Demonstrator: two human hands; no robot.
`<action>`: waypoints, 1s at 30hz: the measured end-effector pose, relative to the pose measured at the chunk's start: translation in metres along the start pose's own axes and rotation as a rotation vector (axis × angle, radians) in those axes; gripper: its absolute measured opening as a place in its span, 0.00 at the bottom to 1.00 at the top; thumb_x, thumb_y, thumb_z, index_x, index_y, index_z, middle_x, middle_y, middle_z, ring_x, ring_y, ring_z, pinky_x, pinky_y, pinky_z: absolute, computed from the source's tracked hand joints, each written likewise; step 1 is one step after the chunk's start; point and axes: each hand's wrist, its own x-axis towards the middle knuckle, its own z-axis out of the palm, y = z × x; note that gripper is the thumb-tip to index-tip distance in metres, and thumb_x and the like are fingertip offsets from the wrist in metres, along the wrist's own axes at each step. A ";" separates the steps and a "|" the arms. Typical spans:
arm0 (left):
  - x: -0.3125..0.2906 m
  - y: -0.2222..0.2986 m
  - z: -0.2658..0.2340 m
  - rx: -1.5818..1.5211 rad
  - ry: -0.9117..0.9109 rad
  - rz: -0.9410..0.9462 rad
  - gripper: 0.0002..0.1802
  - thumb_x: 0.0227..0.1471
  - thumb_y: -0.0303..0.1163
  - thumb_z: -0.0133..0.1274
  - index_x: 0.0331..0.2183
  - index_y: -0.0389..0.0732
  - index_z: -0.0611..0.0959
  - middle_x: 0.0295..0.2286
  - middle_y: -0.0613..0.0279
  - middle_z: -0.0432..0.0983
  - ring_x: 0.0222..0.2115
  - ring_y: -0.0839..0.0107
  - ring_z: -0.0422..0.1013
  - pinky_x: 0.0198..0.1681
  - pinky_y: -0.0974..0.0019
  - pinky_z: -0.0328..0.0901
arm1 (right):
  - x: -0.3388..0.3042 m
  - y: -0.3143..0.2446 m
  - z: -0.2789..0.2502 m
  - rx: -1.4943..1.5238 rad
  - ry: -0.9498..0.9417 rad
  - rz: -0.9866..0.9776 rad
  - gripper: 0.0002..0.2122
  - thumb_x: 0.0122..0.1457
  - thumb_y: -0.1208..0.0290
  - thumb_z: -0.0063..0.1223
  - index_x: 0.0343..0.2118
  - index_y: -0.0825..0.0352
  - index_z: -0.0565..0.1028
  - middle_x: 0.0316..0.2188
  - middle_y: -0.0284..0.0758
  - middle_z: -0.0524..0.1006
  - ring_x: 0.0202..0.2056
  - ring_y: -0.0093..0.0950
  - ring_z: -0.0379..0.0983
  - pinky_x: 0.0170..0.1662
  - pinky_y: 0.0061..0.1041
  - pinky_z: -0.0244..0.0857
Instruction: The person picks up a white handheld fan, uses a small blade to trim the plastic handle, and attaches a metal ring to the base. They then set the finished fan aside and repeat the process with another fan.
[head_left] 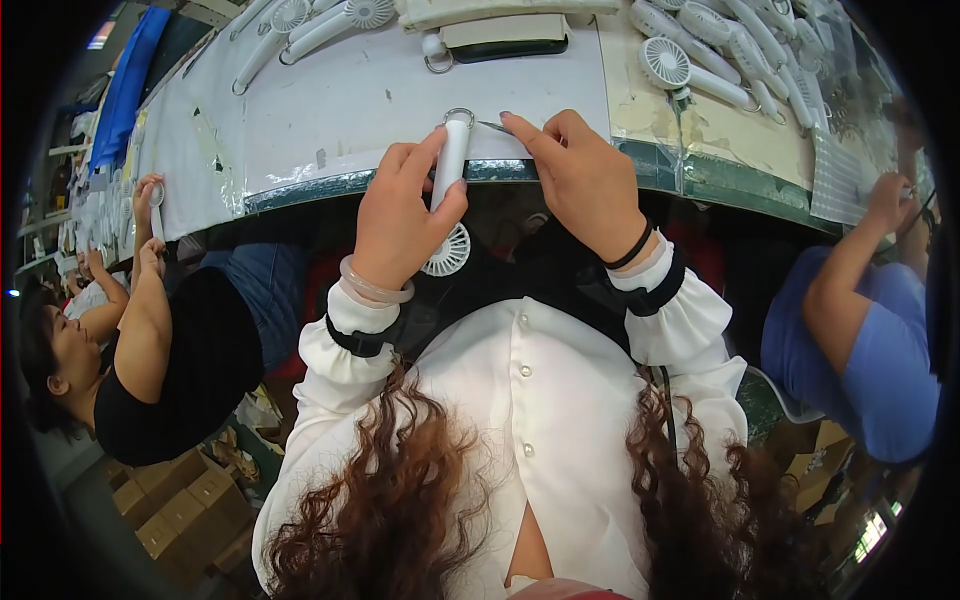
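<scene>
My left hand [392, 215] is closed around a small white handheld fan [452, 160] at the table's front edge. The fan's handle points away from me, and its round grille hangs below, near my lap. A metal split ring [459, 112] sits at the far end of the handle. In my right hand [598, 195], thumb and fingers pinch a thin, pointed metal tool [493, 127]. Its tip reaches left, close to the ring; whether it touches cannot be made out. Most of the tool is hidden by my fingers.
Several white handheld fans [664, 62] are piled at the table's far right, more at the far left. A dark-edged object with a pale pad [510, 40] lies ahead. A person in black [180, 360] works at my left, another in blue [860, 340] at my right. Cardboard boxes [190, 510] stand on the floor.
</scene>
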 end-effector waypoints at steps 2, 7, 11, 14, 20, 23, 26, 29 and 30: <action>0.001 0.000 0.000 0.014 -0.012 -0.010 0.29 0.47 0.31 0.59 0.53 0.38 0.76 0.36 0.56 0.73 0.29 0.66 0.73 0.35 0.66 0.70 | 0.001 -0.002 0.000 -0.027 -0.017 -0.006 0.21 0.56 0.78 0.55 0.52 0.49 0.77 0.30 0.30 0.71 0.26 0.30 0.73 0.26 0.27 0.68; 0.001 -0.002 0.000 -0.007 -0.013 -0.018 0.29 0.47 0.31 0.59 0.53 0.38 0.77 0.35 0.56 0.73 0.29 0.66 0.72 0.36 0.66 0.70 | 0.002 -0.005 0.003 -0.047 -0.001 -0.022 0.22 0.55 0.77 0.56 0.52 0.47 0.77 0.29 0.30 0.70 0.25 0.29 0.73 0.25 0.27 0.67; 0.001 -0.002 -0.001 -0.016 -0.019 -0.031 0.29 0.47 0.31 0.59 0.53 0.38 0.77 0.35 0.56 0.73 0.30 0.66 0.72 0.36 0.66 0.70 | 0.003 -0.008 0.006 -0.034 0.012 -0.029 0.22 0.54 0.77 0.56 0.52 0.48 0.77 0.28 0.30 0.71 0.25 0.29 0.72 0.25 0.28 0.67; 0.001 -0.002 -0.001 -0.022 -0.016 -0.030 0.29 0.47 0.31 0.59 0.53 0.38 0.77 0.34 0.56 0.72 0.29 0.66 0.72 0.36 0.66 0.70 | 0.003 -0.008 0.007 -0.036 0.008 -0.026 0.22 0.54 0.77 0.56 0.52 0.48 0.77 0.28 0.30 0.71 0.25 0.29 0.72 0.25 0.28 0.67; 0.001 -0.003 0.000 -0.024 -0.006 -0.011 0.29 0.47 0.31 0.59 0.53 0.38 0.77 0.34 0.56 0.72 0.29 0.66 0.72 0.36 0.66 0.70 | 0.003 -0.007 0.007 -0.037 0.009 -0.028 0.22 0.54 0.77 0.56 0.51 0.49 0.78 0.29 0.30 0.71 0.25 0.30 0.73 0.25 0.28 0.68; 0.001 -0.003 0.000 -0.025 -0.007 -0.011 0.29 0.47 0.31 0.59 0.53 0.38 0.77 0.34 0.56 0.72 0.29 0.66 0.72 0.36 0.66 0.70 | 0.004 -0.007 0.007 -0.035 0.012 -0.033 0.21 0.54 0.77 0.56 0.51 0.49 0.78 0.29 0.30 0.71 0.25 0.30 0.73 0.25 0.28 0.68; 0.001 -0.003 0.000 -0.029 -0.012 -0.020 0.29 0.47 0.31 0.59 0.53 0.38 0.77 0.34 0.56 0.72 0.29 0.66 0.72 0.36 0.66 0.70 | 0.003 -0.008 0.006 -0.031 0.008 -0.038 0.21 0.54 0.77 0.56 0.51 0.49 0.78 0.29 0.30 0.71 0.25 0.30 0.73 0.24 0.28 0.68; 0.001 -0.004 0.000 -0.018 -0.012 -0.019 0.29 0.47 0.31 0.59 0.53 0.38 0.77 0.34 0.56 0.73 0.29 0.66 0.73 0.35 0.65 0.70 | 0.003 -0.009 0.005 -0.047 0.002 -0.034 0.21 0.53 0.77 0.57 0.51 0.50 0.78 0.29 0.30 0.71 0.25 0.30 0.73 0.24 0.28 0.67; 0.001 -0.004 0.000 -0.019 -0.012 -0.020 0.29 0.47 0.31 0.59 0.53 0.38 0.77 0.34 0.56 0.73 0.29 0.66 0.73 0.35 0.65 0.70 | 0.003 -0.010 0.005 -0.047 0.002 -0.035 0.21 0.53 0.77 0.57 0.51 0.50 0.78 0.29 0.30 0.71 0.25 0.30 0.73 0.24 0.28 0.67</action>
